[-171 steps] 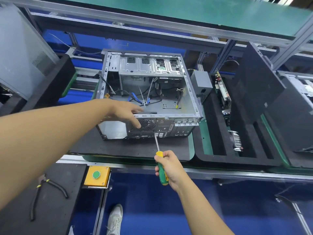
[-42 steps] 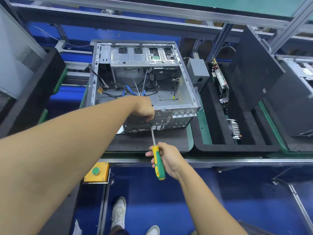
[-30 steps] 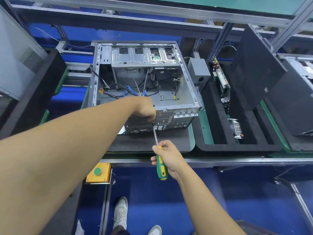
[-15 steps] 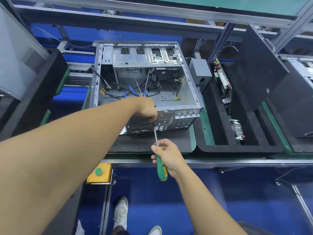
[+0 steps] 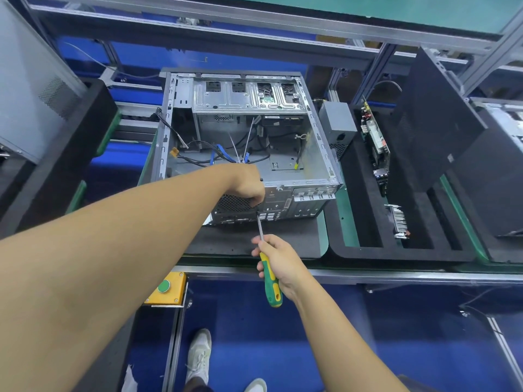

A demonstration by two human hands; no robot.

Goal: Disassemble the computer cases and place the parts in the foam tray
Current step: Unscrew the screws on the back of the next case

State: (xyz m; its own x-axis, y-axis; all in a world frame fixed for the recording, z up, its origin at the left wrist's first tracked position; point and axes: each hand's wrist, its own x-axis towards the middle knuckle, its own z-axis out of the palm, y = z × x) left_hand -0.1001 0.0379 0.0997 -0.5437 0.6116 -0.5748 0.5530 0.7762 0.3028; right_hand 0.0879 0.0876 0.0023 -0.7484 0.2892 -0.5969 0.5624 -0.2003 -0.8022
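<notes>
L hand (image 5: 249,188) fingers now curled, gripping case (image 5: 285,162) rear edge, R hand (image 5: 278,257) grips screwdriver (image 5: 271,287)

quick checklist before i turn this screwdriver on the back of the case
1. Right hand grips the green-and-yellow screwdriver by its handle: ok.
2. Screwdriver tip seated in a screw on the rear panel of the open grey metal computer case: cannot tell, too small.
3. Left hand steadies the case, fingers curled over its rear top edge: ok.
4. Black and blue cables out of the case: not ok, they lie loose inside.
5. Black foam tray has free room: ok, the slot nearest the case is partly bare.
</notes>
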